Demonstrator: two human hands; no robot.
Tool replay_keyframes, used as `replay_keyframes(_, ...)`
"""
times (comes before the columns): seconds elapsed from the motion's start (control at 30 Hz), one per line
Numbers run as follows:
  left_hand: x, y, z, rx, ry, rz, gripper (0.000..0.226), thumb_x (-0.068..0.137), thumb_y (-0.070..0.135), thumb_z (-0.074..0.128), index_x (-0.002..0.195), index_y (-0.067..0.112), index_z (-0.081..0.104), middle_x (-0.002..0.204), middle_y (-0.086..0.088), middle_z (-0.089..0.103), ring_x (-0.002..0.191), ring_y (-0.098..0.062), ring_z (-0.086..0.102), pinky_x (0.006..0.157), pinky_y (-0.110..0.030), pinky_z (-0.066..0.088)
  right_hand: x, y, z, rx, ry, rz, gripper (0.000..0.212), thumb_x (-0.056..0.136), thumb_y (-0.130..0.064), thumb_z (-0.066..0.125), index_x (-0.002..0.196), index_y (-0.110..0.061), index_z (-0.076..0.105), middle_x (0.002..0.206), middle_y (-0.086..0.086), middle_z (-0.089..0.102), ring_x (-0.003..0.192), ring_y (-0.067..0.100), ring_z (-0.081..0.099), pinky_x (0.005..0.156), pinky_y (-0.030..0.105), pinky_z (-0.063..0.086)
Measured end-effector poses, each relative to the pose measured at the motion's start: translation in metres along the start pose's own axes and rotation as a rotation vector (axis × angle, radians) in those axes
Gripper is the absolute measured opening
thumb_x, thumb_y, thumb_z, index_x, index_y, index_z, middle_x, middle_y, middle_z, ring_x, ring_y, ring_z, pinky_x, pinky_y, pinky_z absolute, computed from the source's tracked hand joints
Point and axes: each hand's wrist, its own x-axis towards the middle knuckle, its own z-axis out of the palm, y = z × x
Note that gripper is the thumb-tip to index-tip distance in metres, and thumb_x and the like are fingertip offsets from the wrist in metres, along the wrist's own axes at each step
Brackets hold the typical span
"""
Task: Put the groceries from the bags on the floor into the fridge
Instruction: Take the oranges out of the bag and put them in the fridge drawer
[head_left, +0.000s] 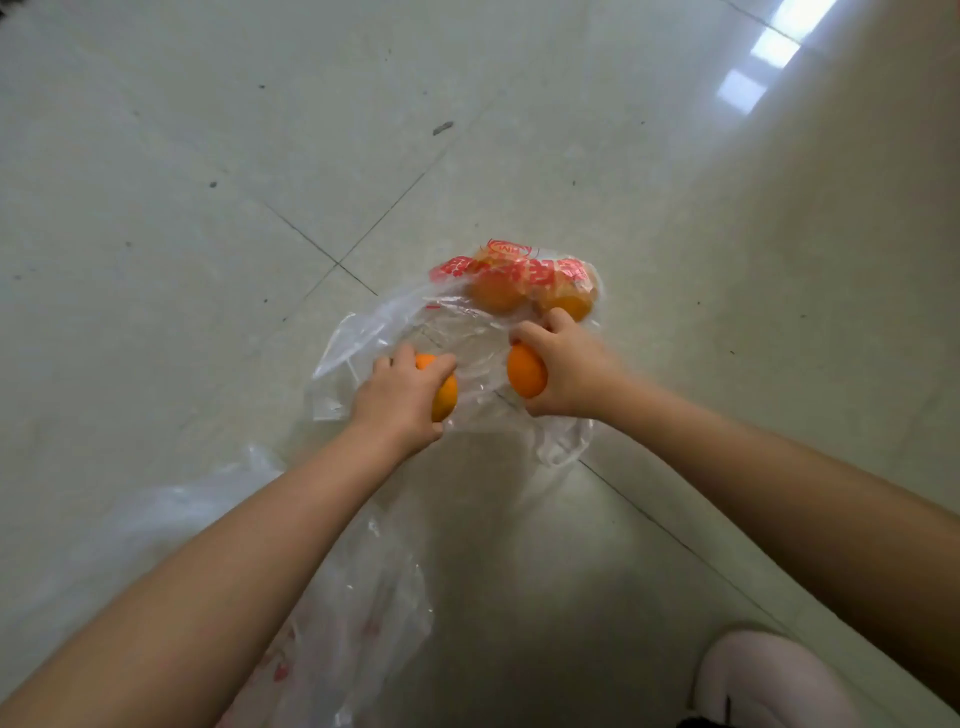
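A: What lies under your arms?

B: Pale tiled floor (208, 130), with 2 clear plastic bags on it: a crumpled one (358, 597) near you, and a red-printed bag (467, 322) farther out holding 2 oranges (496, 293).

A: And your hands?

B: Both arms reach forward and down. Your left hand (400, 402) grips 1 orange (445, 397) from above; your right hand (563, 366) clasps another orange (525, 371) over the bag.

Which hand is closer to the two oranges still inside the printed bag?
Right. The right hand, holding an orange, has its fingertips almost touching the bagged oranges. The left hand, gripping another orange, sits farther back and left.
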Motion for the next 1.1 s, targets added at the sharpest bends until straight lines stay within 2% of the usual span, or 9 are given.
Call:
replay_keyframes(0.1, -0.029, 0.01, -0.025, -0.168, -0.006, 0.013, 0.075, 0.074, 0.035, 0.074, 0.139, 0.034, 0.036, 0.134, -0.009, 0.038, 0.12, -0.031, 0.046, 0.093, -0.038, 0.046, -0.019, -0.014, -0.024, 0.166, 0.039, 0.052, 0.075, 0.069, -0.025, 0.075, 0.134, -0.024, 0.037, 0.13, 0.012, 0.039, 0.115, 0.032, 0.045, 0.085, 0.033, 0.042)
replay_keyframes(0.23, -0.082, 0.029, -0.08, -0.292, 0.036, 0.008, 0.075, 0.072, 0.039, 0.076, 0.136, 0.031, 0.039, 0.132, -0.008, 0.041, 0.116, -0.03, 0.05, 0.092, -0.035, 0.046, -0.071, -0.044, -0.076, 0.289, 0.063, 0.091, 0.075, 0.066, -0.02, 0.078, 0.132, -0.021, 0.042, 0.132, 0.011, 0.039, 0.116, 0.029, 0.046, 0.085, 0.029, 0.041)
replay_keyframes(0.37, -0.14, 0.045, -0.158, -0.386, 0.08, 0.001, 0.074, 0.071, 0.038, 0.077, 0.134, 0.029, 0.041, 0.13, -0.01, 0.043, 0.114, -0.03, 0.052, 0.092, -0.034, 0.046, -0.127, -0.078, -0.155, 0.326, 0.077, 0.124, 0.069, 0.067, -0.016, 0.076, 0.128, -0.021, 0.045, 0.125, 0.009, 0.041, 0.097, 0.023, 0.044, 0.075, 0.024, 0.035)
replay_keyframes(0.5, -0.203, 0.063, -0.26, -0.349, 0.091, 0.039, 0.072, 0.073, 0.034, 0.076, 0.135, 0.03, 0.04, 0.131, -0.01, 0.042, 0.114, -0.03, 0.052, 0.091, -0.035, 0.046, -0.182, -0.112, -0.253, 0.358, 0.127, 0.121, 0.067, 0.066, -0.014, 0.075, 0.126, -0.02, 0.047, 0.122, 0.011, 0.043, 0.102, 0.028, 0.05, 0.077, 0.023, 0.037)
replay_keyframes(0.63, -0.262, 0.092, -0.375, -0.248, 0.108, 0.102, 0.07, 0.076, 0.036, 0.072, 0.137, 0.03, 0.039, 0.134, -0.01, 0.042, 0.114, -0.03, 0.053, 0.09, -0.035, 0.047, -0.241, -0.139, -0.364, 0.331, 0.205, 0.114, 0.067, 0.068, -0.018, 0.076, 0.128, -0.02, 0.045, 0.124, 0.011, 0.042, 0.102, 0.027, 0.048, 0.076, 0.023, 0.034)
replay_keyframes(0.87, -0.351, 0.179, -0.567, -0.08, 0.26, 0.329, 0.073, 0.077, 0.037, 0.071, 0.139, 0.033, 0.033, 0.132, -0.006, 0.043, 0.115, -0.027, 0.051, 0.085, -0.033, 0.047, -0.353, -0.169, -0.551, 0.289, 0.494, 0.177, 0.071, 0.068, -0.023, 0.077, 0.13, -0.025, 0.043, 0.128, 0.008, 0.041, 0.112, 0.028, 0.047, 0.08, 0.027, 0.039)
replay_keyframes(1.1, -0.461, 0.293, -0.702, 0.026, 0.425, 0.637, 0.077, 0.075, 0.038, 0.072, 0.14, 0.031, 0.03, 0.133, -0.008, 0.043, 0.115, -0.029, 0.052, 0.088, -0.035, 0.047, -0.512, -0.173, -0.689, 0.207, 0.787, 0.315, 0.075, 0.068, -0.024, 0.078, 0.133, -0.022, 0.042, 0.128, 0.008, 0.042, 0.115, 0.025, 0.046, 0.084, 0.027, 0.037)
